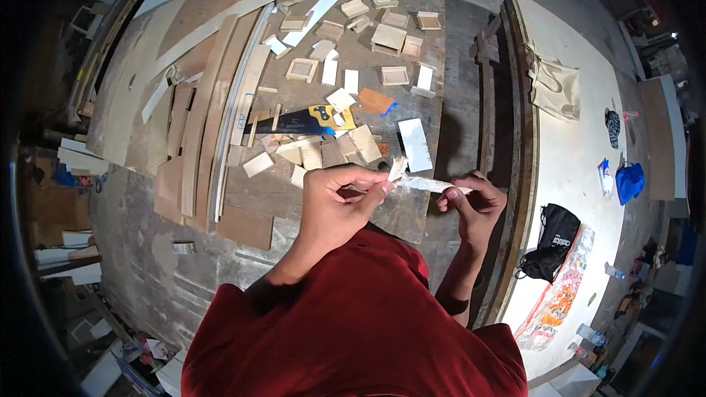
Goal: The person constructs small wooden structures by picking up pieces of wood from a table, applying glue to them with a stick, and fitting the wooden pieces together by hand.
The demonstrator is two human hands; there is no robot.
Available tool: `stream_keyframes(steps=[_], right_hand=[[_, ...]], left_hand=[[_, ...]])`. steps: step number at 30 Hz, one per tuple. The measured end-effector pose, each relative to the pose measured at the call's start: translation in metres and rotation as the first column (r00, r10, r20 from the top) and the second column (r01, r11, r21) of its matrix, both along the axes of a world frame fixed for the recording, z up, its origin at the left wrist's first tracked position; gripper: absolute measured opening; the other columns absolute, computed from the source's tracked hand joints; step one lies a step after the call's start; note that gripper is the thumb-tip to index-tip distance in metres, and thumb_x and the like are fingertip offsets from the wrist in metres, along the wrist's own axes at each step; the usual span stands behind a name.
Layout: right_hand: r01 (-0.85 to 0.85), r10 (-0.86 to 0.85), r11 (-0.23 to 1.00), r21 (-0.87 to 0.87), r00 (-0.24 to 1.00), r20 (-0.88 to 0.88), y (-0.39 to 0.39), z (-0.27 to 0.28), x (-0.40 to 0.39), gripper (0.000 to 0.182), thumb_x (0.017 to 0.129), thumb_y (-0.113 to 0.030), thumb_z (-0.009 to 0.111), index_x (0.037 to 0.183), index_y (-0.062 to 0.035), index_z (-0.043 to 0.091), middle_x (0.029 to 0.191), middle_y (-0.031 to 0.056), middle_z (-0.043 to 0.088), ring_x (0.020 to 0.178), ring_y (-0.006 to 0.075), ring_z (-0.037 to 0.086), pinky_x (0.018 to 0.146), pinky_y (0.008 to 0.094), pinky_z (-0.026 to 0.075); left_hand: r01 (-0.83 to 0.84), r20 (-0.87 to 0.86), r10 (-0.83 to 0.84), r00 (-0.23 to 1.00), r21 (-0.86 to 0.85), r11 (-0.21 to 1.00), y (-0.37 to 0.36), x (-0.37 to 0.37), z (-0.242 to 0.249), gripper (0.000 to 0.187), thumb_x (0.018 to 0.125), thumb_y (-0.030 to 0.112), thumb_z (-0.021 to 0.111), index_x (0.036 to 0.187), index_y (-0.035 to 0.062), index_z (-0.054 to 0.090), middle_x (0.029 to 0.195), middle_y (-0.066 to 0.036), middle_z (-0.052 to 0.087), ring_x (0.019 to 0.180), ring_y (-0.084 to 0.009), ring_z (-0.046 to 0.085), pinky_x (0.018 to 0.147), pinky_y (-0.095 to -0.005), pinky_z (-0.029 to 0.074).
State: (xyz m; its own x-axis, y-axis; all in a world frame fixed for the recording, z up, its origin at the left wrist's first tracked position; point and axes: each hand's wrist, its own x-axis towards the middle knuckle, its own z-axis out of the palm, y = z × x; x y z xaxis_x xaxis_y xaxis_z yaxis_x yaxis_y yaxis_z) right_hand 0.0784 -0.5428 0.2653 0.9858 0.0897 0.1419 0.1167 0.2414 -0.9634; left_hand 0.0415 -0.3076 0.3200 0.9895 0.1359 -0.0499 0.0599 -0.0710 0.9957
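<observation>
A thin pale strip (425,184), whitish and fuzzy near its left part, is held up between my two hands, above the near right edge of the worktable. My left hand (342,195) pinches its left end, where a frayed tan piece (398,168) sticks up. The fingers of my right hand (474,204) are closed on the other end. What the strip is made of is too small to tell. Beyond my hands, a white rectangular piece (415,144) and several small wood blocks (363,142) lie on the table.
A handsaw (294,122) with a yellow handle lies among wood pieces. Small wooden frames (301,69) are scattered farther back. Long boards (202,114) lie at the left. On the right, a pale bench (544,162) bears a black bag (557,239) and a cloth bag (557,87).
</observation>
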Motion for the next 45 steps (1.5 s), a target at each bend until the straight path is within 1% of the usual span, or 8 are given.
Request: stream_keyframes(steps=[5, 7, 14, 20, 29, 35, 38, 45], right_hand=[[0.103, -0.104, 0.994, 0.047, 0.994, 0.022, 0.0, -0.007, 0.005, 0.011, 0.087, 0.009, 0.07, 0.098, 0.0068, 0.07, 0.08, 0.0118, 0.064, 0.06, 0.0199, 0.067, 0.052, 0.0291, 0.054], [0.07, -0.07, 0.991, 0.115, 0.998, -0.003, -0.004, -0.008, 0.006, 0.012, 0.087, 0.01, 0.07, 0.098, 0.0081, 0.07, 0.084, 0.014, 0.067, 0.067, 0.0209, 0.07, 0.058, 0.0309, 0.058], [0.086, -0.079, 0.99, 0.109, 0.995, -0.063, -0.003, -0.008, 0.002, 0.011, 0.086, 0.01, 0.07, 0.098, 0.0087, 0.07, 0.083, 0.014, 0.068, 0.067, 0.0207, 0.07, 0.057, 0.0305, 0.057], [-0.026, 0.03, 0.997, 0.07, 0.998, -0.061, -0.01, -0.01, 0.0, 0.012, 0.086, 0.01, 0.07, 0.098, 0.0068, 0.07, 0.078, 0.0135, 0.068, 0.066, 0.0206, 0.07, 0.059, 0.0309, 0.058], [0.074, -0.063, 0.989, 0.13, 0.994, -0.089, -0.009, -0.008, 0.009, 0.012, 0.086, 0.008, 0.071, 0.098, 0.0066, 0.07, 0.078, 0.0131, 0.069, 0.064, 0.0192, 0.07, 0.055, 0.0282, 0.057], [0.012, -0.002, 0.991, 0.136, 0.998, -0.07, -0.008, -0.001, 0.004, 0.011, 0.087, 0.006, 0.071, 0.098, 0.0059, 0.071, 0.079, 0.0125, 0.068, 0.061, 0.0174, 0.068, 0.054, 0.0279, 0.056], [0.091, -0.068, 0.983, 0.157, 0.987, -0.147, -0.006, -0.004, 0.003, 0.01, 0.087, 0.006, 0.071, 0.097, 0.0055, 0.071, 0.079, 0.0126, 0.069, 0.061, 0.0175, 0.068, 0.053, 0.0284, 0.055], [0.06, -0.039, 0.984, 0.167, 0.991, -0.125, -0.007, -0.006, -0.004, 0.012, 0.086, 0.005, 0.072, 0.098, 0.0053, 0.071, 0.081, 0.0133, 0.07, 0.061, 0.018, 0.068, 0.053, 0.0284, 0.056]], left_hand=[[0.023, 0.016, -0.023, 1.0, -0.004, 1.0, 0.0, -0.003, -0.004, 0.012, 0.086, -0.002, 0.076, 0.097, -0.0037, 0.075, 0.083, -0.008, 0.075, 0.077, -0.0062, 0.068, 0.064, -0.0208, 0.056], [0.028, 0.012, -0.028, 1.0, 0.0, 1.0, 0.001, -0.003, -0.004, 0.011, 0.086, -0.002, 0.076, 0.096, -0.0037, 0.075, 0.083, -0.008, 0.075, 0.076, -0.0063, 0.068, 0.064, -0.0207, 0.056], [0.04, 0.018, -0.041, 0.999, 0.029, 0.999, -0.002, -0.001, 0.0, 0.007, 0.086, -0.005, 0.074, 0.093, -0.0055, 0.074, 0.079, -0.007, 0.073, 0.07, -0.0085, 0.068, 0.061, -0.0215, 0.056], [0.04, 0.035, -0.041, 0.999, 0.029, 0.999, -0.003, 0.001, 0.0, 0.007, 0.086, -0.006, 0.074, 0.093, -0.0057, 0.074, 0.079, -0.008, 0.074, 0.07, -0.0092, 0.069, 0.063, -0.0217, 0.056], [0.08, 0.023, -0.081, 0.996, 0.047, 0.996, -0.003, -0.003, 0.001, 0.009, 0.086, -0.008, 0.072, 0.095, -0.0056, 0.074, 0.08, -0.008, 0.074, 0.071, -0.009, 0.069, 0.064, -0.0222, 0.057], [0.057, 0.04, -0.059, 0.997, 0.033, 0.998, -0.004, -0.005, 0.002, 0.008, 0.086, -0.007, 0.072, 0.093, -0.0046, 0.075, 0.08, -0.007, 0.074, 0.072, -0.0079, 0.069, 0.063, -0.0216, 0.056], [0.058, 0.067, -0.064, 0.996, 0.083, 0.995, -0.006, -0.007, 0.008, 0.009, 0.085, -0.007, 0.073, 0.093, -0.004, 0.075, 0.08, -0.007, 0.074, 0.072, -0.0069, 0.068, 0.063, -0.0209, 0.055], [0.029, 0.107, -0.039, 0.994, 0.094, 0.995, -0.004, -0.012, 0.006, 0.01, 0.084, -0.005, 0.074, 0.093, -0.003, 0.076, 0.079, -0.006, 0.074, 0.071, -0.0055, 0.067, 0.06, -0.0198, 0.052]])
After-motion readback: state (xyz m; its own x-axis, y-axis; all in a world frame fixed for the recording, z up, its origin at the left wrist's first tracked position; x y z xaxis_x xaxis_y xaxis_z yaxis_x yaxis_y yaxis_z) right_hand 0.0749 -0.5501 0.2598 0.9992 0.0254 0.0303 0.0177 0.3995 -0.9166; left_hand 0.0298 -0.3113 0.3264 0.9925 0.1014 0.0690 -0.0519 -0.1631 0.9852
